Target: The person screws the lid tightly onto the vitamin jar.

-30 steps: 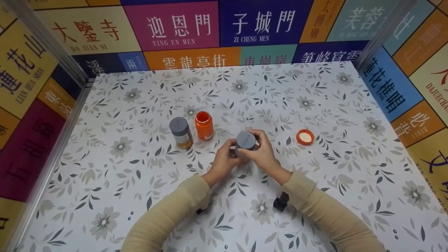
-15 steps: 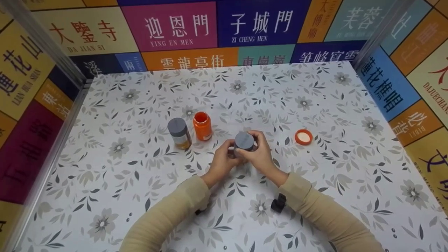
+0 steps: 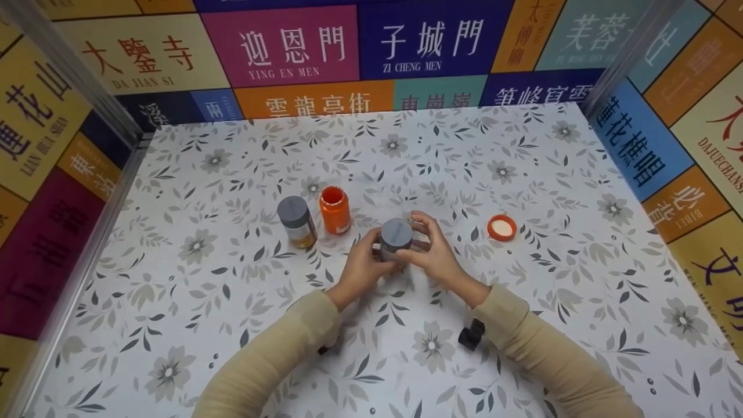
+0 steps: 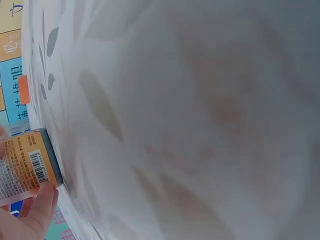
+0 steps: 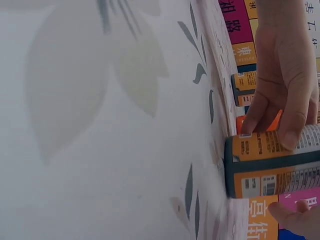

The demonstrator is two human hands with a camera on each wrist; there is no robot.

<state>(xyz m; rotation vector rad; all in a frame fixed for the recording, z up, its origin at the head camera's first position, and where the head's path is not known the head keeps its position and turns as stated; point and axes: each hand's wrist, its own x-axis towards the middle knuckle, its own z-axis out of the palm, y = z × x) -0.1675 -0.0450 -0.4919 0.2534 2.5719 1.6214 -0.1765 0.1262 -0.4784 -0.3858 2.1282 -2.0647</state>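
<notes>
A grey-lidded bottle (image 3: pixel 396 235) stands upright on the table in front of the person. Its orange and white printed label (image 5: pixel 270 162) shows in both wrist views, with the grey base at the tabletop. The left hand (image 3: pixel 363 264) grips the bottle's body from the left, thumb and fingers around it. On the other side, the right hand (image 3: pixel 438 255) is spread beside the lid. Its raised fingers stand apart from the lid, while its thumb overlaps the lid's near edge in the head view. In the right wrist view the right thumb (image 5: pixel 286 217) is off the label.
A second grey-lidded bottle (image 3: pixel 296 222) stands left of the hands, close to an uncapped orange bottle (image 3: pixel 335 212). An orange cap (image 3: pixel 501 227) lies inside-up to the right. A flowered cloth (image 3: pixel 244 174) covers the table, with printed panels (image 3: pixel 290 43) on its far and side edges.
The gripped bottle has shifted slightly left with the left hand. The right hand's fingers have loosened and spread away from the lid.
</notes>
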